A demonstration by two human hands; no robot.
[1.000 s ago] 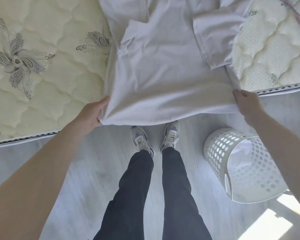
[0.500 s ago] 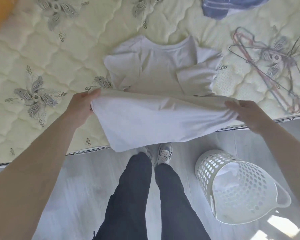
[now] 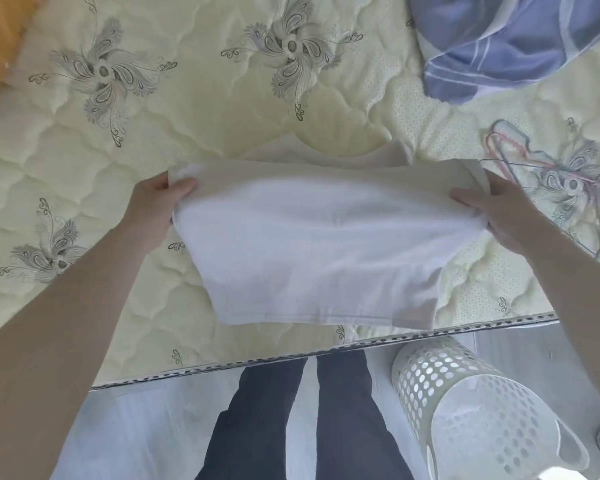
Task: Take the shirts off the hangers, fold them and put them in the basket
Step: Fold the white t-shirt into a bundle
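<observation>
Fingers (image 3: 184, 184) of our left hand (image 3: 151, 209) and right hand (image 3: 513, 220) grip the shirt (image 3: 309, 251) mid-fold; next, we judge, lay it square, then the basket (image 3: 430, 386).

A white shirt (image 3: 309, 244), folded double, hangs pinched between the left fingers (image 3: 182, 185) and right fingers (image 3: 465, 199). Wire hangers (image 3: 520, 157) lie just past the right fingers, a blue shirt (image 3: 506, 50) lies farther beyond them, and a white perforated basket (image 3: 465, 403) sits below them.

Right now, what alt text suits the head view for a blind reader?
The left hand and right hand grip the ends of a folded-over white shirt over a quilted mattress. A white perforated basket sits on the floor; hangers and a blue garment lie on the mattress.
</observation>
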